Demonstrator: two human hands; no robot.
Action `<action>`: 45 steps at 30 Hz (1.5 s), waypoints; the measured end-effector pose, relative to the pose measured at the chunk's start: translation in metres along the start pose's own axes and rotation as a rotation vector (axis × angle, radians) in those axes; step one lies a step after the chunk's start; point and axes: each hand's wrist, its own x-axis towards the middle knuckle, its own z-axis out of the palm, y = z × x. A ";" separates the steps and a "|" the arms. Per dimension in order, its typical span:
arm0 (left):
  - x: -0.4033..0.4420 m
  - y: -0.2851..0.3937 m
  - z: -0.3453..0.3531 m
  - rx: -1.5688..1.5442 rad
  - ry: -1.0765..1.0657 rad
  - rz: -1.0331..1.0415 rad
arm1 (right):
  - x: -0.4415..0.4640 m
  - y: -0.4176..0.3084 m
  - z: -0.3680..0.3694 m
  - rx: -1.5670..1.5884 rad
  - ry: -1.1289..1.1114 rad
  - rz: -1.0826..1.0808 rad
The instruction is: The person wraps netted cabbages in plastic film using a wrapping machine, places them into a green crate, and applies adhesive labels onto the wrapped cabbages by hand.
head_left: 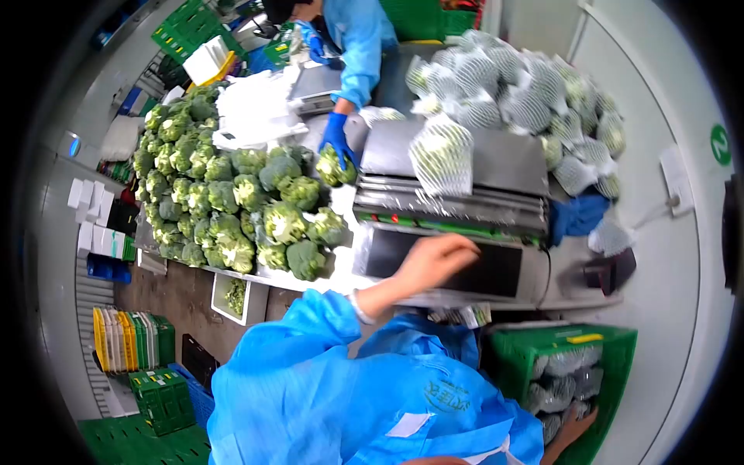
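My left hand (435,263), slightly blurred, hovers over the dark panel (496,270) at the front of the wrapping machine (457,201). Its fingers are loosely bent and nothing shows in them. At lower right my right hand (575,428) reaches into a green crate (620,353), its fingers round a wrapped broccoli head (552,394) among others; the grip is partly hidden. A broccoli head in white foam netting (442,155) rests on top of the machine, beyond my left hand.
Loose broccoli heads (225,194) are heaped at left, beside white bags (260,105). Opposite, a co-worker's blue-gloved hand (337,139) holds a broccoli head (335,167). Netted heads (527,101) pile up at back right. Crates (159,399) stand on the floor at left.
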 end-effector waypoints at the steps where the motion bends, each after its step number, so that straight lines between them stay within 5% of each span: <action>1: 0.003 -0.033 -0.033 0.057 0.243 -0.127 | 0.013 -0.082 -0.005 0.187 -0.063 0.076; 3: 0.015 -0.080 -0.098 -0.040 0.512 -0.224 | 0.031 -0.203 0.015 0.395 -0.228 -0.077; 5: 0.040 -0.102 -0.132 0.002 0.657 -0.068 | 0.032 -0.319 0.052 0.506 -0.478 -0.316; 7: 0.069 -0.112 -0.146 0.110 0.609 -0.006 | 0.021 -0.441 0.078 0.397 -0.575 -0.587; 8: 0.086 -0.107 -0.147 0.140 0.520 -0.042 | 0.026 -0.481 0.100 0.281 -0.526 -0.899; 10: 0.118 -0.111 -0.137 0.290 0.324 -0.001 | 0.028 -0.556 0.141 0.293 -0.569 -0.965; 12: 0.140 -0.120 -0.121 0.108 0.070 -0.075 | 0.035 -0.607 0.186 0.394 -0.626 -0.900; 15: 0.158 -0.120 -0.092 0.063 0.080 -0.137 | 0.054 -0.609 0.278 0.445 -0.621 -0.794; 17: 0.161 -0.102 -0.095 0.045 0.055 -0.265 | 0.043 -0.627 0.246 0.303 -0.624 -0.753; 25: 0.155 -0.102 -0.106 0.083 -0.109 -0.251 | 0.070 -0.603 0.236 0.406 -0.760 -0.876; 27: 0.140 -0.097 -0.124 0.184 0.077 -0.168 | 0.082 -0.598 0.206 0.494 -0.816 -0.801; 29: 0.116 -0.088 -0.154 0.186 0.233 -0.151 | 0.100 -0.569 0.187 0.535 -0.640 -0.695; 31: 0.086 -0.086 -0.177 0.393 0.336 -0.377 | 0.113 -0.534 0.176 0.482 -0.504 -0.586; 33: 0.049 -0.123 -0.180 0.819 0.386 -0.260 | 0.109 -0.505 0.183 0.263 -0.446 -0.625; 37: 0.035 -0.141 -0.126 0.736 0.310 -0.295 | 0.076 -0.509 0.211 -0.125 -0.279 -0.679; 41: 0.062 -0.159 -0.097 0.618 0.365 -0.140 | 0.078 -0.503 0.276 0.094 -0.323 -0.791; 44: 0.069 -0.117 -0.146 0.300 -0.091 -0.422 | 0.103 -0.482 0.253 0.557 -0.872 -0.512; 45: 0.069 -0.105 -0.164 -0.100 -0.229 -0.544 | 0.111 -0.481 0.230 0.770 -1.099 -0.329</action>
